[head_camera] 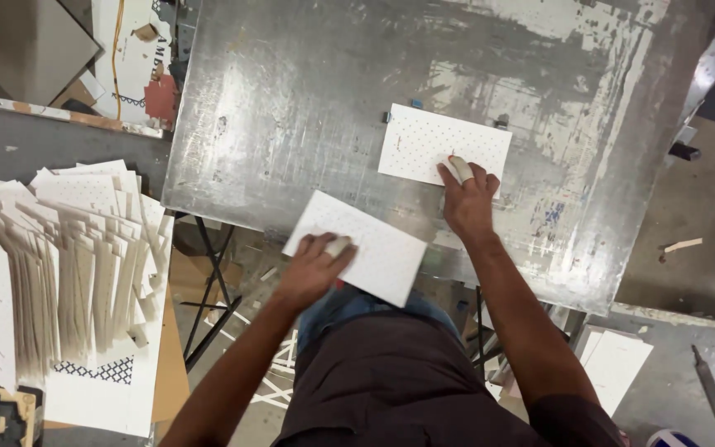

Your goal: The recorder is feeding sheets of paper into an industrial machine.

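Two white dotted cards lie at a worn metal table [291,99]. My right hand [467,195] presses its taped fingers on the near edge of the far card [432,142], which lies flat on the table. My left hand [316,265], with tape on one finger, grips the near card [374,248]. That card juts out past the table's front edge, above my lap.
A large stack of white dotted cards [68,265] stands on edge at the left. More white sheets [618,360] lie at the lower right next to a metal tool [712,389]. Cardboard pieces and scraps lie beyond the table's left edge.
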